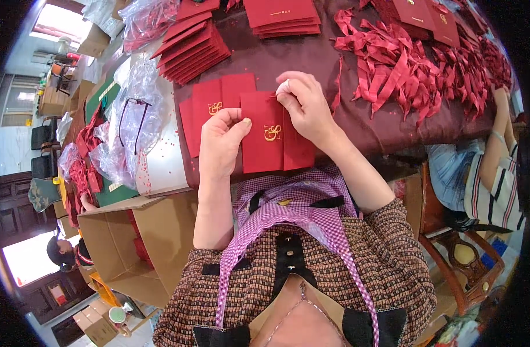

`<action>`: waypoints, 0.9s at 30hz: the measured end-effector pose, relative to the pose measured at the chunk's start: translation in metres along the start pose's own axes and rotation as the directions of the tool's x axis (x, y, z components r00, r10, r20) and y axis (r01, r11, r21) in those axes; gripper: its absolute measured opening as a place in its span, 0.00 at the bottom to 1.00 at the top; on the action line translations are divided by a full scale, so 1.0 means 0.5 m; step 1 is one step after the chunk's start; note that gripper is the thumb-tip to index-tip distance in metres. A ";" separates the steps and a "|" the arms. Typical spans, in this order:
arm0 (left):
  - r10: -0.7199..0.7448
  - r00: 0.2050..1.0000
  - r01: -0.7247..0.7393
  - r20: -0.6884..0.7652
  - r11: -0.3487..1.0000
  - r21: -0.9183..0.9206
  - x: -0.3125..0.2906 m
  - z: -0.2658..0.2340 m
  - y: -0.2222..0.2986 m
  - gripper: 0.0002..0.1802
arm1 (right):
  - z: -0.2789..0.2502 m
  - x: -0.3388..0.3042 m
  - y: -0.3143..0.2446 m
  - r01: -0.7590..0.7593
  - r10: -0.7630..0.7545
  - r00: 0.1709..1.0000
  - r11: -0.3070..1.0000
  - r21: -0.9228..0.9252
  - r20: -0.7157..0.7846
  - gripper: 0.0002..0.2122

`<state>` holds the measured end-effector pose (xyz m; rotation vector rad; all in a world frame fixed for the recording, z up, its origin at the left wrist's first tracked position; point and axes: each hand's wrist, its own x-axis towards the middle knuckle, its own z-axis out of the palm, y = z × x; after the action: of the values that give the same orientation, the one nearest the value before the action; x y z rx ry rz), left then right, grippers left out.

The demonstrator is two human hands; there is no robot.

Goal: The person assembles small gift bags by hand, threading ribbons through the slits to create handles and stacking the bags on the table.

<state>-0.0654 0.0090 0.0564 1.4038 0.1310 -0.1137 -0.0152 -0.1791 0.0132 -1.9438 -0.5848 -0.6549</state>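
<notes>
A red paper folder point(262, 147) with a gold emblem is upheld between my hands at the near table edge. My left hand point(220, 141) pinches its left edge, thumb on the front. At the top edge my right hand point(308, 107), with white wrapping on a finger, has thumb and index finger pressed together; a bit of red shows there, too small to make out. Behind my left hand lie more red folders point(204, 92) with the same emblem. Farther back stand a fanned stack of red folders point(192, 52) and another stack point(283, 20).
Red ribbons point(392, 69) heap at the right on the dark red tablecloth point(276, 58). Left are plastic bags point(143, 81) and glasses point(139, 102). An open cardboard box point(166, 237) stands below the table's left end. A person in striped clothing point(496, 185) sits right.
</notes>
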 end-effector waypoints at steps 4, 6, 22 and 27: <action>0.044 0.999 -0.043 -0.023 0.998 0.045 0.006 0.002 -0.010 0.09 | -0.009 0.008 -0.050 0.161 -0.181 0.980 0.967 -0.196 -0.086 0.07; 0.071 0.997 -0.070 -0.018 0.997 0.039 0.009 0.006 -0.012 0.08 | -0.007 0.004 -0.070 0.175 -0.177 0.984 0.963 -0.205 0.008 0.06; 0.177 0.981 -0.159 -0.082 0.970 0.185 0.004 0.032 -0.014 0.07 | 0.007 0.012 -0.076 0.179 -0.155 0.981 0.954 -0.240 0.115 0.05; 0.290 0.952 -0.238 -0.101 0.904 0.355 -0.003 0.041 -0.016 0.07 | 0.002 0.021 -0.088 0.210 -0.171 0.973 0.934 -0.288 0.152 0.05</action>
<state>-0.0674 -0.0127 0.0524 1.7630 0.0457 0.2083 -0.0358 -0.1584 0.0480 -2.2453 -0.7976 -0.7856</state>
